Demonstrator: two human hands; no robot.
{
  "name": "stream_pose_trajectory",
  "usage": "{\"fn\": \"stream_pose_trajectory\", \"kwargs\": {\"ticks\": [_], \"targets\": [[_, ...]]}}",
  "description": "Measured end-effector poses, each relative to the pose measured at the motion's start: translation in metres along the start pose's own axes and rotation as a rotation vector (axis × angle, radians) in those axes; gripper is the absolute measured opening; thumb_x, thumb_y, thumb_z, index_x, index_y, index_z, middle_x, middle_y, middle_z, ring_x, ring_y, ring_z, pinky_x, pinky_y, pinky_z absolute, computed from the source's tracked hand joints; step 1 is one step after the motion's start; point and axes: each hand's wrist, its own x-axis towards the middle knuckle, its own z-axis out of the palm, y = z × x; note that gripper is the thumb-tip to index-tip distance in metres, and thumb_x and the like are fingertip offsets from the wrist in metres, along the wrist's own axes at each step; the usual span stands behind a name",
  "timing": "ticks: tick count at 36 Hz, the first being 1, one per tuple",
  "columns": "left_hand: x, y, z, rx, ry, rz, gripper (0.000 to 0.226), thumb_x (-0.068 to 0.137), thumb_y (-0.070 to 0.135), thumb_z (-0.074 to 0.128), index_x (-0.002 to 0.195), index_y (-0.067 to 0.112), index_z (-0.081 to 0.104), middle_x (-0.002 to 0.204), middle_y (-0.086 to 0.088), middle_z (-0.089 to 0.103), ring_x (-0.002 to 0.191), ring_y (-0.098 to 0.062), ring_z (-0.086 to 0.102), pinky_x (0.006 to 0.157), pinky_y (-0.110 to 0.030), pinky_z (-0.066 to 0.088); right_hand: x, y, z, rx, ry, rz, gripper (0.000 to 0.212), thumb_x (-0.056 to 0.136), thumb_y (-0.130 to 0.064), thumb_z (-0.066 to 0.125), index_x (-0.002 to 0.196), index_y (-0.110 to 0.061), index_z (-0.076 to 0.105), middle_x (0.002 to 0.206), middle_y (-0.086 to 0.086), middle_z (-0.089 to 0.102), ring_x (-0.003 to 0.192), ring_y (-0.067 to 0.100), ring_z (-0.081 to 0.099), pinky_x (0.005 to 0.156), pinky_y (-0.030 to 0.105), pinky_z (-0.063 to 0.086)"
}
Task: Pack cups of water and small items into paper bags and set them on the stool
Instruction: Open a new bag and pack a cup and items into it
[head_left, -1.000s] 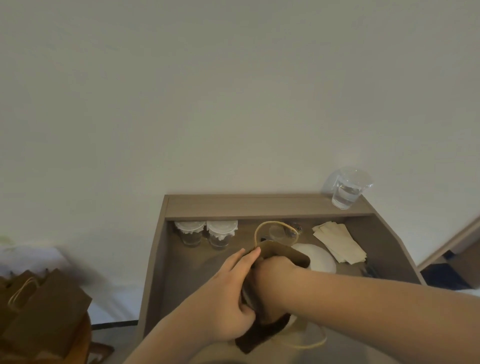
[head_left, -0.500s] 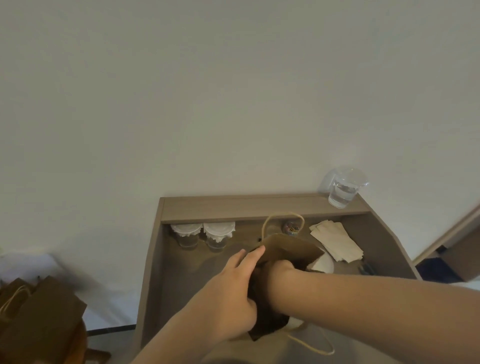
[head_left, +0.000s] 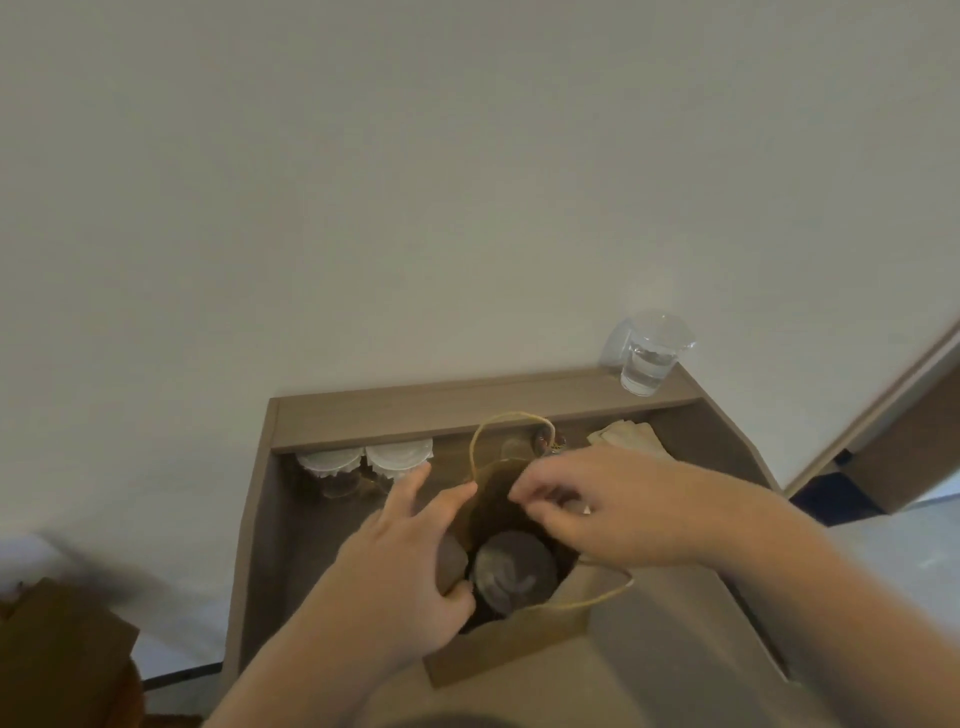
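Note:
A brown paper bag (head_left: 519, 642) stands open on the desk (head_left: 291, 545), its rope handles sticking up. Inside it sits a lidded cup (head_left: 514, 571), seen from above. My left hand (head_left: 400, 577) holds the bag's left side, fingers outside and thumb over the rim. Hovering just above the bag's mouth is my right hand (head_left: 608, 512), its fingers loosely curled with nothing visible in them. Two more lidded cups (head_left: 363, 460) stand under the desk's shelf at the back left. An uncovered cup of water (head_left: 649, 358) stands on the shelf at the right.
Folded paper napkins (head_left: 631, 436) lie at the back right of the desk, and a small colourful item (head_left: 550, 444) shows behind the bag. More brown paper bags (head_left: 57, 644) sit low at the far left. A white wall rises behind the desk.
My right hand has come up out of the bag and now hovers over its mouth. The bag stands more upright and open, showing the cup inside. My left hand stays on the bag's side.

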Motion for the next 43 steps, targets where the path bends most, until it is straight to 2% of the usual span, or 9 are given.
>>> {"fn": "stream_pose_trajectory", "kwargs": {"ticks": [4,7,10,13,17,22,34,39,43], "targets": [[0.005,0.008,-0.007,0.119,-0.01,-0.007,0.097,0.08,0.077,0.065,0.154,0.061,0.006,0.165,0.023,-0.027,0.159,-0.02,0.007,0.128,-0.051,0.012,-0.034,0.053,0.006,0.394,0.445,0.146,0.016,0.106,-0.035,0.057,0.111,-0.043,0.07,0.098,-0.024,0.07,0.097,-0.004,0.065,0.082,0.016,0.054],[0.009,0.01,-0.01,0.089,-0.028,-0.001,0.106,0.071,0.085,0.067,0.154,0.063,0.005,0.162,0.025,-0.034,0.159,-0.017,-0.002,0.128,-0.05,0.008,-0.041,0.119,0.044,0.415,0.622,0.457,0.012,0.104,-0.033,0.061,0.097,-0.039,0.07,0.081,-0.012,0.07,0.075,0.005,0.065,0.069,0.022,0.051],[0.012,0.012,-0.01,0.066,-0.056,-0.012,0.114,0.065,0.088,0.069,0.153,0.064,0.002,0.157,0.031,-0.04,0.158,-0.013,-0.007,0.128,-0.049,0.008,-0.037,0.187,0.104,0.306,0.455,0.734,0.011,0.102,-0.033,0.062,0.108,-0.032,0.07,0.09,-0.014,0.069,0.081,0.001,0.064,0.072,0.022,0.052],[0.013,0.015,-0.01,0.037,-0.091,-0.035,0.119,0.063,0.085,0.074,0.154,0.064,0.001,0.148,0.038,-0.043,0.157,-0.009,-0.007,0.128,-0.046,0.009,-0.033,0.231,0.152,0.282,0.317,0.852,0.026,0.1,-0.032,0.063,0.125,-0.029,0.068,0.111,-0.01,0.068,0.096,0.008,0.066,0.092,0.034,0.059],[0.011,0.017,-0.009,0.039,-0.067,-0.047,0.123,0.057,0.088,0.074,0.152,0.067,-0.002,0.152,0.036,-0.043,0.156,-0.005,-0.004,0.129,-0.042,0.012,-0.025,0.247,0.175,0.203,0.319,0.93,0.034,0.099,-0.035,0.063,0.131,-0.028,0.056,0.114,-0.003,0.06,0.097,0.018,0.065,0.081,0.038,0.058],[0.011,0.021,-0.005,0.003,-0.051,-0.079,0.124,0.052,0.091,0.073,0.148,0.073,-0.002,0.152,0.041,-0.037,0.152,0.001,0.0,0.129,-0.04,0.014,-0.008,0.27,0.186,0.115,0.175,1.027,0.034,0.107,-0.031,0.048,0.138,-0.017,0.045,0.129,0.011,0.06,0.111,0.033,0.066,0.086,0.05,0.055],[0.01,0.029,-0.005,-0.022,-0.056,-0.105,0.116,0.058,0.087,0.074,0.147,0.074,0.001,0.149,0.045,-0.037,0.142,0.008,0.001,0.128,-0.045,0.019,0.0,0.281,0.155,0.053,0.0,0.986,0.011,0.1,-0.026,0.059,0.097,-0.021,0.068,0.089,0.0,0.07,0.083,0.02,0.068,0.087,0.041,0.061],[0.007,0.03,-0.007,-0.028,-0.035,-0.088,0.114,0.063,0.084,0.074,0.149,0.071,0.001,0.155,0.04,-0.034,0.144,0.007,0.001,0.126,-0.036,0.011,-0.029,0.225,0.077,0.044,0.234,0.773,0.023,0.097,-0.044,0.066,0.087,-0.027,0.056,0.078,-0.006,0.067,0.069,0.01,0.065,0.063,0.028,0.052],[0.006,0.023,-0.004,-0.049,-0.007,-0.078,0.119,0.062,0.083,0.076,0.152,0.068,0.0,0.16,0.037,-0.027,0.154,-0.001,0.004,0.125,-0.035,0.012,-0.076,0.141,-0.005,0.277,0.697,0.377,0.01,0.091,-0.035,0.068,0.087,-0.031,0.059,0.07,-0.003,0.069,0.063,0.017,0.068,0.058,0.036,0.055]]}}
